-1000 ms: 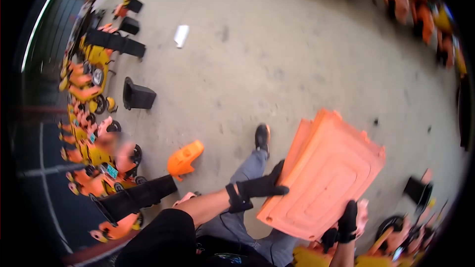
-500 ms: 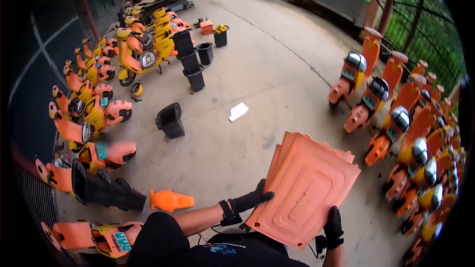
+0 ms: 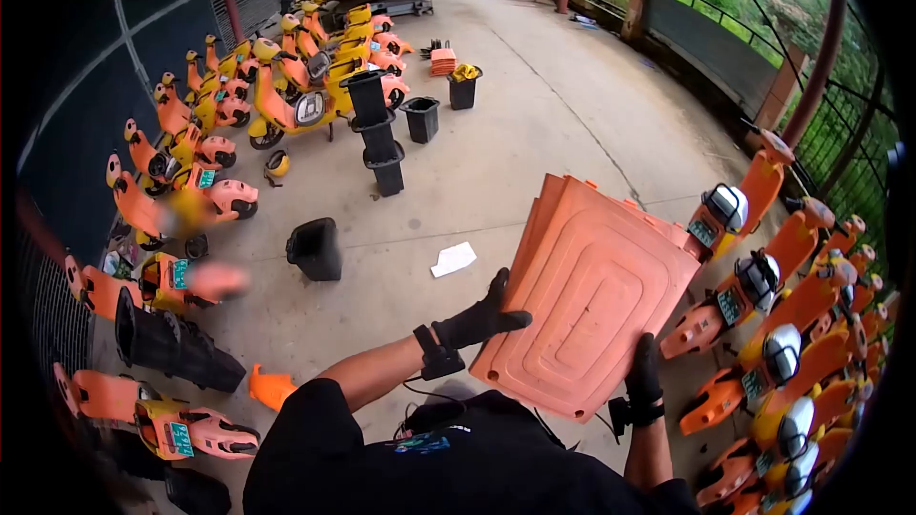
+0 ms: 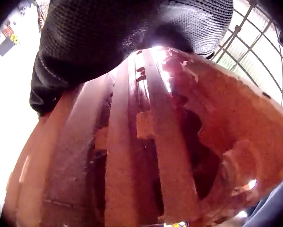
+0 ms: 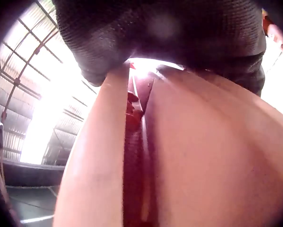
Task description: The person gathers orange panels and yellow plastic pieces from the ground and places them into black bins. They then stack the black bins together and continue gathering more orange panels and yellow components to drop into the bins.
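Note:
Both of my hands hold a stack of orange plastic lids [image 3: 601,300] in front of my body. The top lid has raised rounded rectangles one inside another, and the lids under it fan out at the left. My left hand [image 3: 480,315], in a black glove, grips the left edge with the thumb over the top. At the lower right edge my gloved right hand [image 3: 645,374] grips the stack, its fingers mostly hidden beneath. In the left wrist view, several layered lid edges [image 4: 132,175] show below the glove. Two lid edges [image 5: 91,170] with a gap between them show in the right wrist view.
Orange and yellow scooters [image 3: 286,95] line the left side; more scooters [image 3: 763,353] stand close at my right. Black bins [image 3: 315,250] stand on the concrete floor, some stacked [image 3: 375,138]. White paper [image 3: 453,259] lies ahead, an orange shell piece [image 3: 271,387] at lower left. Orange panels [image 3: 443,61] are piled farther off.
The head view has swung up from the floor toward the far yard. Both hands keep their hold on the lids, which now appear higher in view. The orange shell piece has slid toward the lower left.

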{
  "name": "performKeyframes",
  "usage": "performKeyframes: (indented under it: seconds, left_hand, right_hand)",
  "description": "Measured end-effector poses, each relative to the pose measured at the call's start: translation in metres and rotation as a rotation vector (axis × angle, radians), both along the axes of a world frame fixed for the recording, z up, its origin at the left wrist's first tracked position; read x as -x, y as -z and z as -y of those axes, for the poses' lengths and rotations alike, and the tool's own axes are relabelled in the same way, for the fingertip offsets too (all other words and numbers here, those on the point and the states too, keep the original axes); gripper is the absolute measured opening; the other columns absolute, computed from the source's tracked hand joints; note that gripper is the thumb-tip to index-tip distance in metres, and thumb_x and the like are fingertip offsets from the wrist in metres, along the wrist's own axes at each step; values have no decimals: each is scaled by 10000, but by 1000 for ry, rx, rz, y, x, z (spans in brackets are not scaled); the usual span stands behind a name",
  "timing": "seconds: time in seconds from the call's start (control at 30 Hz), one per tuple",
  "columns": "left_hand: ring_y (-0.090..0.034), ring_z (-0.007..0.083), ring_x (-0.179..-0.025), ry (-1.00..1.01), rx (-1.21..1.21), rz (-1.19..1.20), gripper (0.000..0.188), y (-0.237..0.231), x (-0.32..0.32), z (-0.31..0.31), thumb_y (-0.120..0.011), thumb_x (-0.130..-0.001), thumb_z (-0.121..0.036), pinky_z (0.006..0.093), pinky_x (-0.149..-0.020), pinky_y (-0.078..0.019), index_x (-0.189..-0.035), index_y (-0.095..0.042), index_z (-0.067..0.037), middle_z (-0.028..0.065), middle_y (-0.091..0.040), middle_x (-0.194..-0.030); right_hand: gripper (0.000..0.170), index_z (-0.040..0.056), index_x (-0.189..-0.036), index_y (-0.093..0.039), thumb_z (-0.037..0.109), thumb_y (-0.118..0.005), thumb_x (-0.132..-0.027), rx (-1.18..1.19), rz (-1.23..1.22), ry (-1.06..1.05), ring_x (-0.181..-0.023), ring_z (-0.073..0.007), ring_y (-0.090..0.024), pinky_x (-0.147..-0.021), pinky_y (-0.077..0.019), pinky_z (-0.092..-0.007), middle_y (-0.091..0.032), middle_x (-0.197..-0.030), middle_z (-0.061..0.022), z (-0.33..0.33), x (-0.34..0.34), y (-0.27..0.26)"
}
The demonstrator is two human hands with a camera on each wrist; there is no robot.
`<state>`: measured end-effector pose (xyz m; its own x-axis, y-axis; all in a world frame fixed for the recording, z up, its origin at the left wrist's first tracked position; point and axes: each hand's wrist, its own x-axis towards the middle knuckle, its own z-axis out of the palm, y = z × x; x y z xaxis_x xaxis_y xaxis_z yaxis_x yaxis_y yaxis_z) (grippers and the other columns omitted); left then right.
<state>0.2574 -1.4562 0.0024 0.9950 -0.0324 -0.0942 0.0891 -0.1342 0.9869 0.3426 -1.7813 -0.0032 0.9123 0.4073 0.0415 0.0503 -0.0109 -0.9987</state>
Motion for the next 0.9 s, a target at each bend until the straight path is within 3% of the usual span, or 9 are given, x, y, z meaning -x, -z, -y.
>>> performKeyframes:
  seconds: [0.17, 0.2, 0.3, 0.4, 0.43, 0.47, 0.6, 0.87, 0.9]
  left_hand:
    - [-46, 297, -1358, -64, 65, 60, 1186, -7, -85, -36, -684, -691, -545, 353, -1098, -87, -1369, 67, 73, 248, -52, -1446]
    - [-46, 297, -1358, -72, 72, 73, 1186, 0, -108, -48, -684, -691, -545, 353, -1098, -87, -1369, 67, 73, 248, -52, -1446]
    - [-149, 286, -1337, -80, 110, 99, 1194, 37, -169, -79, -733, -678, -478, 339, -1083, -168, -1372, 74, 63, 238, -89, -1443]
    - [-162, 274, -1333, -6, 247, -3, 1204, 4, -239, -108, -753, -664, -455, 342, -1080, -179, -1377, 74, 52, 232, -103, -1443]
    - [-148, 256, -1336, -48, 163, 72, 1202, 34, -276, -123, -770, -655, -425, 331, -1082, -169, -1383, 67, 38, 229, -119, -1440]
    - [-105, 276, -1347, -29, 61, 125, 1195, 47, -308, -134, -758, -657, -449, 347, -1091, -136, -1389, 59, 25, 233, -84, -1446]
    - [12, 324, -1359, 35, -91, 99, 1185, 30, -391, -168, -709, -667, -527, 400, -1101, -72, -1397, 64, -4, 239, 19, -1453]
    - [-2, 325, -1359, 78, -68, 118, 1187, 45, -567, -248, -690, -685, -541, 403, -1102, -89, -1383, 88, 21, 238, 15, -1453]
    - [-87, 292, -1349, 29, -74, 120, 1201, 44, -594, -258, -739, -646, -499, 411, -1093, -140, -1399, 61, -14, 206, -65, -1451]
  right_hand:
    - [590, -64, -1140, -484, 470, -327, -943, 138, 27, -30, -981, -159, -483, -871, -396, -285, -542, -1089, -102, -38, -117, 16]
    - [637, -36, -1272, -375, 481, -432, -904, 154, -74, -85, -1085, -199, -448, -931, -367, -323, -487, -1201, -110, -46, -143, 15]
    - [691, -26, -1316, -310, 456, -520, -867, -50, -15, -186, -1107, -206, -439, -934, -367, -328, -464, -1235, -100, -85, -194, 0]
    - [670, -21, -1324, -302, 396, -550, -861, -51, -150, -280, -1140, -206, -421, -951, -355, -323, -443, -1265, -105, -110, -274, 4]
    - [638, -15, -1324, -304, 332, -561, -855, -8, -155, -268, -1144, -209, -424, -947, -359, -320, -440, -1274, -108, -118, -299, 1]
    - [612, -24, -1316, -313, 288, -556, -849, 103, 135, -255, -1126, -214, -443, -935, -371, -321, -456, -1261, -110, -113, -336, 33]
    - [598, -39, -1287, -346, 273, -572, -830, -39, -196, -106, -1104, -224, -469, -929, -377, -328, -478, -1231, -113, -150, -413, 21]
    - [632, -35, -1264, -382, 384, -582, -836, -226, -136, -170, -1115, -234, -465, -952, -368, -345, -491, -1217, -107, -242, -578, 21]
    - [628, -36, -1258, -389, 402, -563, -844, -196, -113, -189, -1108, -233, -469, -948, -369, -345, -495, -1211, -110, -252, -608, 25]
